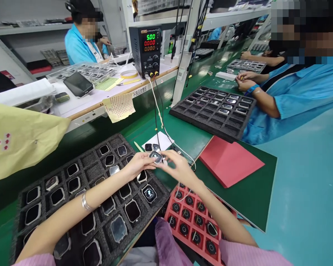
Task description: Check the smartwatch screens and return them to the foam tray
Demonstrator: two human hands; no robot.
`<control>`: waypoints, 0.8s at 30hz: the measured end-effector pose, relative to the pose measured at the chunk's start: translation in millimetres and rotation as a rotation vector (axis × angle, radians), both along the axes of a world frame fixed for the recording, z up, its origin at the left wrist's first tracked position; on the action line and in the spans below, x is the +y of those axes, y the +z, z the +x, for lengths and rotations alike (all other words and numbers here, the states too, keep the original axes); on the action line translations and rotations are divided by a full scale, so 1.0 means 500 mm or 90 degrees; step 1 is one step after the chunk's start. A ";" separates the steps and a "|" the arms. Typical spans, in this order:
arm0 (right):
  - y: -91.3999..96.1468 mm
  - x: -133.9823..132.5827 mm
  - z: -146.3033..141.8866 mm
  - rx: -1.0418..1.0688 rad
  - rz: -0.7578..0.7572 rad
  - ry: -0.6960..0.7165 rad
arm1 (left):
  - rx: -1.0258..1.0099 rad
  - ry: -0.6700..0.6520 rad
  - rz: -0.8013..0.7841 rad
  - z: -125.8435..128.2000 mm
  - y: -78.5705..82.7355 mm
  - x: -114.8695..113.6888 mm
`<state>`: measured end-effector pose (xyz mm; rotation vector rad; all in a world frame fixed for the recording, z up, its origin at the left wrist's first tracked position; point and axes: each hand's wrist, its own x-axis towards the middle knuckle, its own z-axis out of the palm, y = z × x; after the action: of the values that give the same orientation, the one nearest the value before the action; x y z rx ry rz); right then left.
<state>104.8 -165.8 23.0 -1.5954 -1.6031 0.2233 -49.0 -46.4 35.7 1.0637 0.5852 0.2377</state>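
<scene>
My left hand and my right hand meet above the green bench, both pinching a small smartwatch body between their fingertips. A white cable runs toward the watch from the power supply. Below my left forearm lies a black foam tray filled with several watch bodies; one of them shows a lit screen. Under my right forearm sits a red tray of round black parts. Two more watch parts lie on a white sheet just beyond my hands.
A bench power supply reading 5.00 stands behind. A red foam pad lies to the right, on a green mat. A second black tray sits before a co-worker in blue at the right. Another person works at the back left.
</scene>
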 end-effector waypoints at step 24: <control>0.100 -0.118 -0.087 -0.014 0.027 -0.056 | -0.037 -0.058 -0.038 -0.031 0.034 -0.091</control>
<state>61.4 -224.9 73.0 -1.6369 -1.5414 0.1247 -64.5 -92.1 52.9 1.0202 0.4881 0.1706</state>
